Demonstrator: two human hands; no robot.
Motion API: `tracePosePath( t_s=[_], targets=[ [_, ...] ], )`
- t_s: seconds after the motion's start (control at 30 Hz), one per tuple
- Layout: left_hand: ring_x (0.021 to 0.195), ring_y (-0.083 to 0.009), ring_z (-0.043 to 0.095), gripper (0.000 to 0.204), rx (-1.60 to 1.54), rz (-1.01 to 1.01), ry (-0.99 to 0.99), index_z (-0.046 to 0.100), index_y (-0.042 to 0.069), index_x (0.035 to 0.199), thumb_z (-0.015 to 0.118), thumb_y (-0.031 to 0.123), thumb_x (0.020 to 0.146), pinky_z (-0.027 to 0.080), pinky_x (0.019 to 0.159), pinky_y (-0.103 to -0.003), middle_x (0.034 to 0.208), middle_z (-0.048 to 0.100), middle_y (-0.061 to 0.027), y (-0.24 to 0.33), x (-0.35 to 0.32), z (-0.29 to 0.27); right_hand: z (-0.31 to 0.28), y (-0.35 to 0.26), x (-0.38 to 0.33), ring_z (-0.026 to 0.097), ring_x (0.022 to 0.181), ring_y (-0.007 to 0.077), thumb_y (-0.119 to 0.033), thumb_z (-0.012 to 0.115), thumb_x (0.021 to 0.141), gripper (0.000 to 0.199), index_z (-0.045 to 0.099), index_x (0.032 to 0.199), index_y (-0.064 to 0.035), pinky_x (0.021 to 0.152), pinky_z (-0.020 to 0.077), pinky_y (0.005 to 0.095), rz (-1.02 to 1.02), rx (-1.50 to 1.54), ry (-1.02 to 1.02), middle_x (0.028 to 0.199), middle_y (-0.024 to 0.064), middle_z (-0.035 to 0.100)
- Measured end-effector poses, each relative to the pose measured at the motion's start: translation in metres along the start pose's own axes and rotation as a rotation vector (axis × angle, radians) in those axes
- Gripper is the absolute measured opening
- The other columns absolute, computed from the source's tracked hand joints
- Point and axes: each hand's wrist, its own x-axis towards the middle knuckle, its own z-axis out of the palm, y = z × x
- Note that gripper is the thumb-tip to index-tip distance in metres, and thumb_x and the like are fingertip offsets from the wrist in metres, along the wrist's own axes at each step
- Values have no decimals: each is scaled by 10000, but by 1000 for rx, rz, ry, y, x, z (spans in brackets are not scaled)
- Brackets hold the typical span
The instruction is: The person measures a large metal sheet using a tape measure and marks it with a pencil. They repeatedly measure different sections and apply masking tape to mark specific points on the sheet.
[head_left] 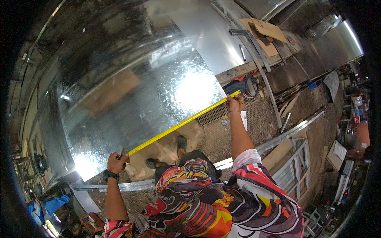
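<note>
A yellow tape measure blade (181, 123) is stretched along the near edge of a large shiny sheet of metal (131, 123). My left hand (116, 162), with a dark watch on its wrist, is closed around the tape measure's left end by the sheet's near left part. A dark piece shows at its fingers, but the hand mostly hides it. Near the sheet's right corner, my right hand (234, 104) grips the other end of the tape, whose tip sticks out slightly past the fingers. Bright glare covers parts of the sheet.
A second metal sheet (204, 29) adjoins at the far side, with a marker (242, 52) on it. Long metal strips (262, 75) and cardboard pieces (270, 31) lie at the right. A metal frame (291, 168) rests on the ground. Below the tape are my feet (181, 142).
</note>
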Motion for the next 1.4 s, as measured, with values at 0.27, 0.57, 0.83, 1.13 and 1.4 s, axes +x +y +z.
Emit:
tracePosePath(
  t_s=[0.27, 0.57, 0.83, 1.13, 1.4],
  targets=[
    [862, -328, 642, 583, -141, -169, -135, 708, -17, 869, 850, 537, 756, 513, 785, -447, 940, 679, -201, -1, 10, 16, -25, 0, -2, 680, 780, 212, 61, 715, 876, 360, 474, 1075, -119, 610, 627, 352, -178, 193, -115, 971, 76, 618],
    [726, -257, 652, 508, -159, -65, -126, 703, 9, 793, 853, 493, 771, 518, 700, -433, 779, 672, -139, -1, 4, 12, -1, -40, -46, 692, 747, 197, 65, 702, 891, 340, 488, 1080, -119, 595, 633, 355, -75, -3, 20, 977, 69, 630],
    [774, -241, 690, 482, -159, -163, -165, 723, 12, 824, 850, 476, 794, 535, 724, -405, 843, 716, -145, 10, 9, 9, -5, -51, -45, 687, 725, 220, 84, 702, 855, 350, 467, 1038, -100, 571, 629, 347, -121, -27, -39, 976, 102, 622],
    [687, -189, 676, 427, -216, -159, -181, 727, 28, 783, 851, 437, 804, 521, 670, -379, 729, 714, -78, 14, 10, 9, -17, -25, -14, 688, 707, 239, 76, 714, 829, 359, 467, 1049, -63, 570, 628, 359, -238, -267, 5, 939, 123, 620],
    [638, -179, 605, 408, -117, -27, -171, 692, 42, 744, 848, 413, 813, 494, 638, -380, 711, 683, -66, 3, 8, 11, -13, -18, -13, 686, 700, 241, 61, 709, 833, 346, 472, 1054, -61, 557, 618, 362, -174, -220, 31, 931, 120, 618]
  ],
)
